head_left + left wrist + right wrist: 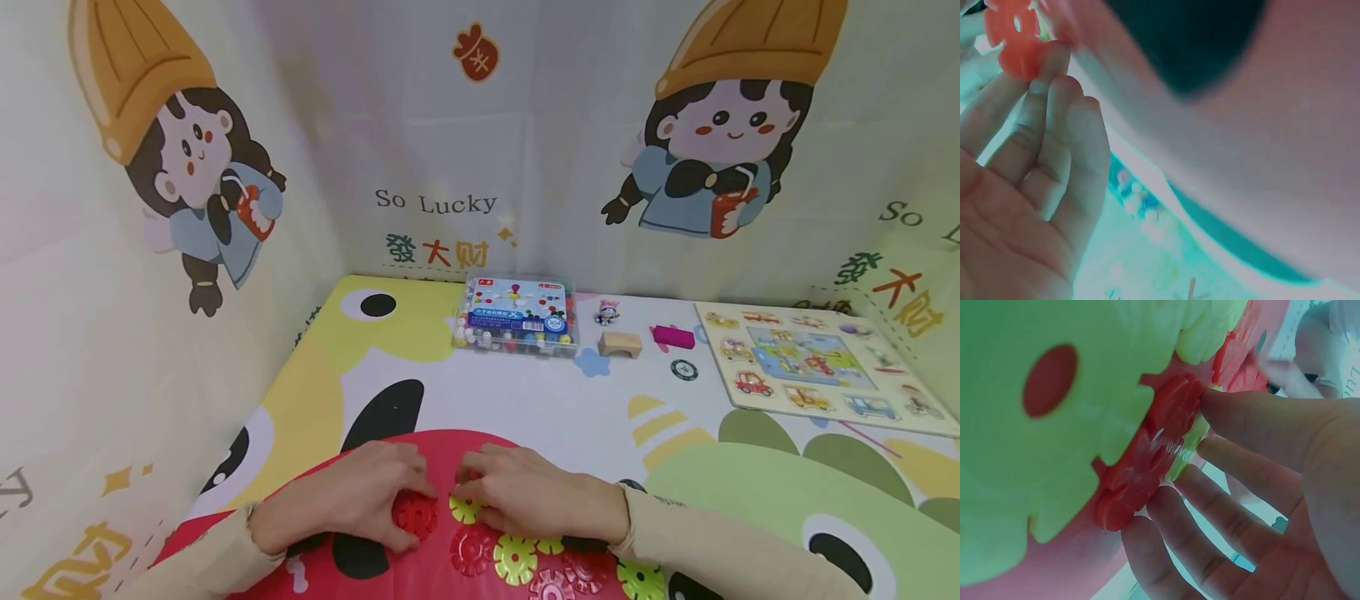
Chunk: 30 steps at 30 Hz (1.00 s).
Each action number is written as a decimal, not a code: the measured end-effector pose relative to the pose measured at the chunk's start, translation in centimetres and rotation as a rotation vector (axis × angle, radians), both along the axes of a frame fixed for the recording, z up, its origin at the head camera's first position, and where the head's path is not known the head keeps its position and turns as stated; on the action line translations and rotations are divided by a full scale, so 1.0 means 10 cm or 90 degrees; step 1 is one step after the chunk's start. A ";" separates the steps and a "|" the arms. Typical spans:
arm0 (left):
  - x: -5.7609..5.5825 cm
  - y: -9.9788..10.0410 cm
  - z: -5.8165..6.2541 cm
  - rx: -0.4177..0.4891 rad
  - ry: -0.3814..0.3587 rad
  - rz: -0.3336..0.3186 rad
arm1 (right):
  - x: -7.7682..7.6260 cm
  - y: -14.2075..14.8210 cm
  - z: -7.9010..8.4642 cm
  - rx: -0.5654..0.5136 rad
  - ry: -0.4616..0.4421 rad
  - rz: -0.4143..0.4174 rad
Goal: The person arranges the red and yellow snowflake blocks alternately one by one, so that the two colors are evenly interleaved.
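Note:
My left hand (375, 492) grips a red notched plastic disc (415, 515), thumb on the near side and fingers on the far side. In the left wrist view its fingertips (1054, 59) are against the red disc. My right hand (525, 492) holds a yellow-green notched disc (465, 508) between thumb and fingers, which partly cover it. The right wrist view shows its fingertips beside a red notched disc (1147, 456), with the yellow-green one (1188, 450) behind. Several more discs, red (472, 550) and yellow-green (515, 559), lie below the right hand.
At the back stands a clear box (517, 317) of small coloured pieces. To its right are a small figurine (607, 312), a wooden arch block (619, 344), a magenta block (673, 337) and a round chip (684, 370). A picture puzzle board (817, 362) lies at the right.

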<state>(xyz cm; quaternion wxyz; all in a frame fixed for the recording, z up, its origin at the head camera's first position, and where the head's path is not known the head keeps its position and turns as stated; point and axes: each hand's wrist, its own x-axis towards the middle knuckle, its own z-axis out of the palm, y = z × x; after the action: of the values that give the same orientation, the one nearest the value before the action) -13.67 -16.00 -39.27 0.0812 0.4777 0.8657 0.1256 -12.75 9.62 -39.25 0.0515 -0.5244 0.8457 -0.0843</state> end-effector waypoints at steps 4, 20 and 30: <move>-0.25 -0.03 0.07 0.017 0.081 0.026 | 0.00 -0.01 -0.02 -0.005 0.011 0.003; -1.37 0.28 0.02 -0.058 0.057 0.147 | -0.13 -0.06 0.05 0.033 -0.080 -0.022; -1.37 0.27 -0.05 -0.022 -0.018 0.200 | -0.08 -0.07 0.09 0.024 -0.061 -0.007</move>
<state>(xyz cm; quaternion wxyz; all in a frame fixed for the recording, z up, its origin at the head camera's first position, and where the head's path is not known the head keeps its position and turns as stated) -27.34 -13.25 -39.81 0.0810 0.3328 0.9307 0.1285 -13.51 8.90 -38.35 0.1011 -0.5138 0.8468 -0.0935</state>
